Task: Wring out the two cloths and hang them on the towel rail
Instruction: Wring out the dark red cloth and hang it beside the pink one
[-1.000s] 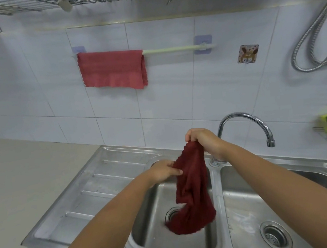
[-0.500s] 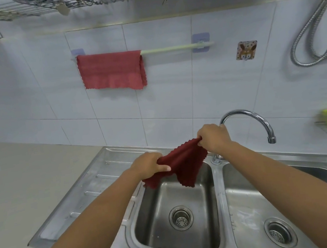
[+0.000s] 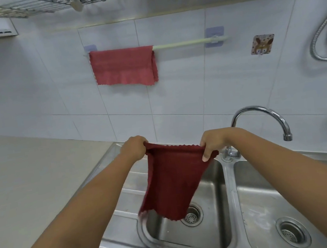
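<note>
Left hand (image 3: 133, 149) and right hand (image 3: 212, 143) each pinch a top corner of the dark red cloth (image 3: 172, 182), spread above the sink (image 3: 224, 238); lighter red cloth (image 3: 123, 67) draped over towel rail (image 3: 185, 43).

The towel rail (image 3: 181, 43) is bare right of the pink cloth (image 3: 123, 67). The tap (image 3: 261, 120) arches just right of that path, the dish rack (image 3: 61, 1) overhangs

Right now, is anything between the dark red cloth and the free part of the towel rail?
Nothing visible. Both hands hold the dark red cloth spread over the sink; only bare tile lies below the towel rail, whose right stretch is free beside the lighter red cloth.
</note>
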The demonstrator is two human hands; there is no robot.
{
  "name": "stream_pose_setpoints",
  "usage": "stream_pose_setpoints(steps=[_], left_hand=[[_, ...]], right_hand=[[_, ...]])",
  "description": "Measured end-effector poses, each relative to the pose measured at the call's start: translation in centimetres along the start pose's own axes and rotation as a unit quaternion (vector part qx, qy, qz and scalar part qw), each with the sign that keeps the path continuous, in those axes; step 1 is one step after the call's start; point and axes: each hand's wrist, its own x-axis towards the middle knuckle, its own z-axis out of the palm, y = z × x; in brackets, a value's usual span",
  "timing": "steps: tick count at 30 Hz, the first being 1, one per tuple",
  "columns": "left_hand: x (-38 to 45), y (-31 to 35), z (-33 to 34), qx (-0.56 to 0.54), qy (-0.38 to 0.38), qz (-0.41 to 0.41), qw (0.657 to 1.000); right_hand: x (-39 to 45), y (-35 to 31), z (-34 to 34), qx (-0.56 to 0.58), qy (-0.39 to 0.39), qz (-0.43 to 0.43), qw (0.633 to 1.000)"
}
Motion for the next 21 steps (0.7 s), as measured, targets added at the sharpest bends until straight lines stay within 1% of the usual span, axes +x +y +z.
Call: stream_pose_setpoints(steps=[2,3,6,7,8,9,10,11,12,13,14,15,16,17,18,19,20,21], left_hand=[[0.2,-0.4,-1.4,-0.005,-0.023,0.011,1.0],[0.3,-0.8,-2.4,-0.001,-0.054,0.024,0.998],[0.4,-2.0,-6.8,0.029,-0.157,0.068,0.985],[0.5,-2.4,-8.4,0.036,-0.165,0.072,0.983],[0.8,-2.8,-10.2,0.04,-0.137,0.073,0.987],[1.1,-3.2,-11.7,0.036,-0.075,0.074,0.994],[1.5,-3.7,-13.2,0.025,0.024,0.072,0.997],[1.7,-4.1,-14.6,0.01,0.148,0.07,0.986],[1.6,-4.4,-15.4,-0.01,0.271,0.077,0.959],[1.6,-5.1,-16.1,-0.009,0.366,0.098,0.926],[1.4,-6.0,-16.5,0.017,0.384,0.121,0.915],[1.2,-6.8,-16.4,0.057,0.32,0.145,0.935],[0.9,-7.6,-15.9,0.103,0.185,0.14,0.967],[0.3,-8.6,-15.1,0.141,0.02,0.109,0.984],[-0.3,-9.4,-14.2,0.152,-0.088,0.081,0.981],[-0.5,-10.2,-13.5,0.147,-0.113,0.068,0.98],[-0.6,-10.7,-13.2,0.136,-0.093,0.063,0.984],[-0.6,-10.9,-13.1,0.122,-0.059,0.06,0.989]], right_hand=[[0.4,-1.2,-0.3,0.023,-0.009,0.012,1.0],[0.5,-2.0,-0.7,0.019,0.003,0.021,1.0],[1.1,-4.5,-2.6,-0.036,0.104,0.04,0.993],[1.2,-5.1,-3.5,-0.03,0.146,0.05,0.988],[1.3,-6.2,-4.7,-0.002,0.205,0.051,0.977],[1.6,-7.2,-5.7,0.043,0.282,0.043,0.957],[1.9,-8.5,-6.8,0.074,0.379,0.022,0.922],[2.1,-9.7,-7.6,0.074,0.498,-0.015,0.864],[2.2,-10.6,-8.1,0.051,0.602,-0.063,0.795],[2.4,-11.4,-8.2,0.017,0.676,-0.107,0.729],[2.6,-12.0,-7.9,-0.032,0.69,-0.126,0.712],[3.1,-11.9,-7.4,-0.102,0.636,-0.123,0.755],[3.6,-11.5,-6.6,-0.173,0.529,-0.094,0.825],[4.0,-11.3,-5.4,-0.213,0.393,-0.041,0.894],[4.2,-11.4,-4.4,-0.202,0.284,0.0,0.937],[4.4,-11.5,-3.8,-0.171,0.24,0.014,0.955],[4.3,-12.0,-3.6,-0.14,0.241,0.014,0.96],[4.4,-12.8,-3.6,-0.097,0.263,0.012,0.96]])
